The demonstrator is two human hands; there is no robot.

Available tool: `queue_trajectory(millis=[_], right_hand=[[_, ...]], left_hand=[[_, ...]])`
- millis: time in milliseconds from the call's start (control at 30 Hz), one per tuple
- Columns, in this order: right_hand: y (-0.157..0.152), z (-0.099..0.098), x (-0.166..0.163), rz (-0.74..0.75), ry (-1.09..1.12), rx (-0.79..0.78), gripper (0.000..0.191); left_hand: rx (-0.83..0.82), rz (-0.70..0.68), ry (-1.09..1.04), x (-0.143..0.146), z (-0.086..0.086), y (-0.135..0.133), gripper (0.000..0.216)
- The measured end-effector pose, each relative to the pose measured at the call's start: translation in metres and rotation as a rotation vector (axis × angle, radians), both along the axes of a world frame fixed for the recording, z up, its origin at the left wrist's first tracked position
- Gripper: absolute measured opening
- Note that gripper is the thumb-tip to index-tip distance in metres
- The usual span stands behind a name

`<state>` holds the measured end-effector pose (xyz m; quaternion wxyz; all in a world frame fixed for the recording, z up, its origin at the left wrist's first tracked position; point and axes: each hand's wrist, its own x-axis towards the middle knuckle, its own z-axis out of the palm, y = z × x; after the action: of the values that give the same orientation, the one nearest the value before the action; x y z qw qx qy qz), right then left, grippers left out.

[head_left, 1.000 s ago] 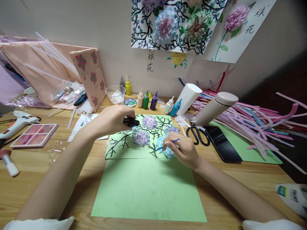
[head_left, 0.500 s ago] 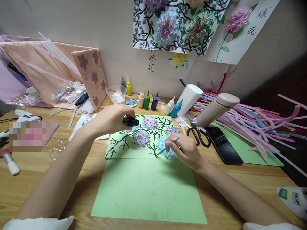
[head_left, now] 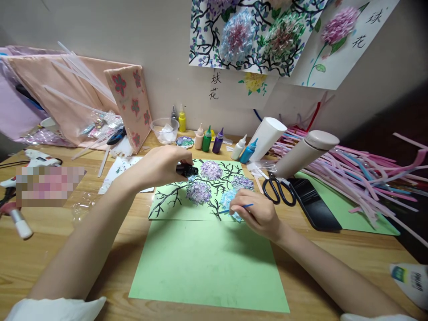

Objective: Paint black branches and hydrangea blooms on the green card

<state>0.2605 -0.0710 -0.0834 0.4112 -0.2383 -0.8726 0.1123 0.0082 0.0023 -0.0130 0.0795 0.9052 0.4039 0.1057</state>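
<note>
My left hand (head_left: 162,164) is closed round a small black bottle (head_left: 187,170) over the upper left of a green flower picture (head_left: 174,196). That picture carries black branches and purple and blue puffy blooms. My right hand (head_left: 256,212) pinches a thin blue brush (head_left: 241,207) whose tip rests on the pale blue bloom (head_left: 230,197) at the picture's lower right. A plain green sheet (head_left: 207,263) lies in front of the picture, nearer to me.
Small paint bottles (head_left: 210,139) and a clear bowl (head_left: 164,130) stand by the wall. Black scissors (head_left: 278,189), a dark phone (head_left: 314,200), a white tube (head_left: 302,154) and a heap of pink strips (head_left: 361,174) lie right. A glue gun (head_left: 36,157) lies left.
My right hand has dropped slightly and the brush now lies flatter on the blue bloom. The left hand keeps its hold on the black bottle. The view has shifted a little.
</note>
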Motion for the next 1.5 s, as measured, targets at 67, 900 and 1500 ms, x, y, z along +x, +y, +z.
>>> queue_trajectory(millis=[67,900,1500], right_hand=[[-0.001,0.000,0.001,0.007,-0.004,-0.008,0.020],[-0.005,0.014,0.011,-0.166,0.152,0.108,0.023],[-0.004,0.012,0.011,-0.181,0.289,0.142,0.024]], left_hand=[[-0.018,-0.001,-0.001,0.002,-0.001,0.000,0.021],[-0.098,-0.097,0.099,0.018,-0.018,-0.004,0.021],[-0.118,-0.074,0.101,0.011,-0.017,0.002,0.021]])
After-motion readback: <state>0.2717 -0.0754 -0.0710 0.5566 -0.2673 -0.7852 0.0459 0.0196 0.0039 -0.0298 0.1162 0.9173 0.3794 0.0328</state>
